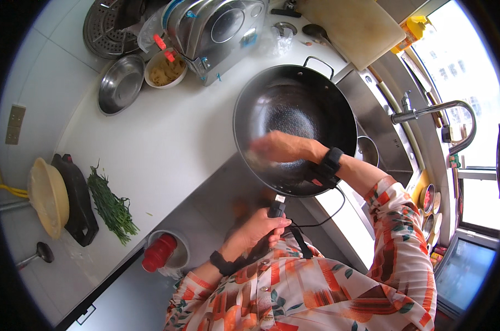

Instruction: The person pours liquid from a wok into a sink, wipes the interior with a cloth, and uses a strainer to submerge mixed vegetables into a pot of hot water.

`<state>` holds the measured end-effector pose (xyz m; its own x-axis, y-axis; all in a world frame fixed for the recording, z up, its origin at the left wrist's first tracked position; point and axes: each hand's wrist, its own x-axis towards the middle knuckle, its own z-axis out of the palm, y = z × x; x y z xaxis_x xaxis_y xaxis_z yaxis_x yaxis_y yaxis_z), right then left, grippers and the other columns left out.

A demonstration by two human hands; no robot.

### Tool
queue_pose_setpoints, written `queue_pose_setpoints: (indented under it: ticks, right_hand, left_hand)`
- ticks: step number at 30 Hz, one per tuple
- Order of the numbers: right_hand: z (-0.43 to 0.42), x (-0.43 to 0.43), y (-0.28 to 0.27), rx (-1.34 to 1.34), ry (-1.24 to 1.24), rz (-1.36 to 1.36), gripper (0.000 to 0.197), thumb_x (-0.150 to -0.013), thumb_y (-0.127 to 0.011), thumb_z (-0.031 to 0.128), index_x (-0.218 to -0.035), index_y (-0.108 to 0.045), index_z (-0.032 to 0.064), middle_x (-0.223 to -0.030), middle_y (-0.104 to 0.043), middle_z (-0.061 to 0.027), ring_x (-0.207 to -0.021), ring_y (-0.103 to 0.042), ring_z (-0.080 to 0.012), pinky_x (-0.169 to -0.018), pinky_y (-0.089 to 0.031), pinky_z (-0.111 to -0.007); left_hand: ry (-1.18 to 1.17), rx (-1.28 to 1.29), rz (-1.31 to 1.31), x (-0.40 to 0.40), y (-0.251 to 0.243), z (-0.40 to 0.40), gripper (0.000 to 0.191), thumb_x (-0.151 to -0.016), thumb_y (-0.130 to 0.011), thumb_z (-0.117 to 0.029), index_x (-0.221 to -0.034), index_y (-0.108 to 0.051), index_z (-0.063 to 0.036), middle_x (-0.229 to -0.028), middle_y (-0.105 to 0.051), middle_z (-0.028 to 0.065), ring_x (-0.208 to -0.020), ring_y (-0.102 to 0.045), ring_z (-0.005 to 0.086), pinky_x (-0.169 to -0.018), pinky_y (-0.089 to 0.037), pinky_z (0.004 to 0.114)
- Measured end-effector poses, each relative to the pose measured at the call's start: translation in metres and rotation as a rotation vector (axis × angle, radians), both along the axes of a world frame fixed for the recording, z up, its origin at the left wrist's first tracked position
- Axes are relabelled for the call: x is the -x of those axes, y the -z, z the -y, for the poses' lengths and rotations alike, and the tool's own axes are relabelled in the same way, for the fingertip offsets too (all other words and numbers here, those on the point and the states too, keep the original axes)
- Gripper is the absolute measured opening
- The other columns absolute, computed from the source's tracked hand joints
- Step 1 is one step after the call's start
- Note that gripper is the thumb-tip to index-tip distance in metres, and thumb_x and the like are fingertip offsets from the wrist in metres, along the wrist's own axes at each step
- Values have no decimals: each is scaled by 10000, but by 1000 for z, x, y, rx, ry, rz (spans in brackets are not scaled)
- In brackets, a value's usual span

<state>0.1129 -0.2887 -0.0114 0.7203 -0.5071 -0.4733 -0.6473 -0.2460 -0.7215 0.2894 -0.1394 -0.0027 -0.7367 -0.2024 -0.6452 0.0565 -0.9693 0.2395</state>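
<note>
A large black wok with a wet, speckled bottom is in front of me, over the counter's edge by the sink. My left hand is wrapped around its long black handle. My right hand reaches down inside the wok against the near-left wall. Motion blurs its curled fingers. A pale smear shows below them, and whether it is a cloth or scrubber in the hand cannot be made out. On the wok's far side a loop handle stands out.
A steel sink with a curved faucet lies right. On the white counter are green chives, a steel bowl, a white bowl of food and a cutting board. A bin holding a red bottle stands below.
</note>
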Motion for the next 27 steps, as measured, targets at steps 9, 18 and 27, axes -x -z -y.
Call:
queue_pose_setpoints:
  ticks: [9, 18, 27]
  right_hand:
    - [37, 97, -23, 248, 288, 58, 304, -736, -588, 14, -1039, -594, 43, -904, -632, -121, -844, -596, -197, -788, -483, -320]
    - [76, -10, -10, 223, 651, 466, 222, -855, -585, 64, -1076, -579, 89, -914, -578, -45, -781, -576, -127, -657, -506, -266]
    - [9, -22, -21, 244, 141, 578, 164, -789, -579, 29, -950, -588, 58, -934, -564, -103, -851, -584, -270, -769, -476, -338]
  left_hand:
    - [-17, -25, 30, 1, -6, 3, 172, -808, -655, -88, -866, -494, -81, -555, -441, -7, -408, -431, 84, -374, -362, 251]
    - [16, 43, 21, 1, -1, 2, 163, -823, -646, -114, -863, -491, -85, -548, -430, -10, -410, -424, 83, -379, -371, 261]
    - [6, 19, 7, 7, 1, 0, 177, -818, -656, -125, -856, -490, -80, -568, -438, -8, -408, -425, 85, -378, -376, 262]
